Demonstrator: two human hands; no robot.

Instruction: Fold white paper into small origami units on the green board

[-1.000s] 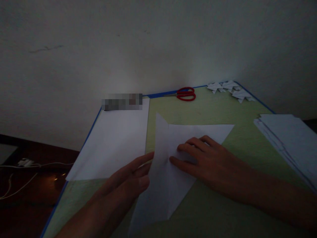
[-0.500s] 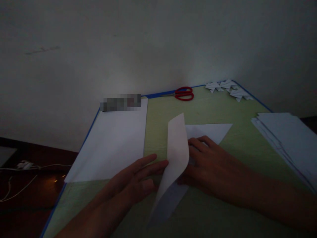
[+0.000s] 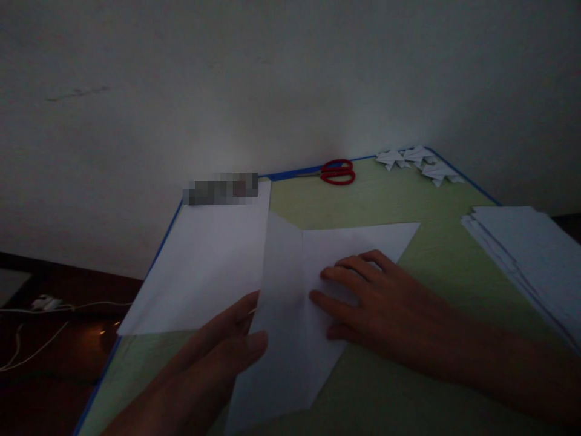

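A creased white sheet of paper (image 3: 285, 339) lies partly opened in front of me, its right half against the table and its left flap tilted up. My left hand (image 3: 231, 345) pinches the flap's left edge, with the thumb on the near face and the fingers partly hidden behind it. Fingers spread, my right hand (image 3: 363, 297) rests flat on the right half, just beside the upright crease.
Left of the sheet is a stack of white paper (image 3: 200, 266), with a blurred-out item (image 3: 220, 189) at its top edge. Red-handled scissors (image 3: 338, 172) lie by the wall. Several folded paper figures (image 3: 438, 172) sit at the far right corner, above another paper pile (image 3: 526, 254).
The flap that stood up and leaned over my right hand has swung left and opened out. My left hand has taken hold of its edge; my right hand's fingers are now uncovered.
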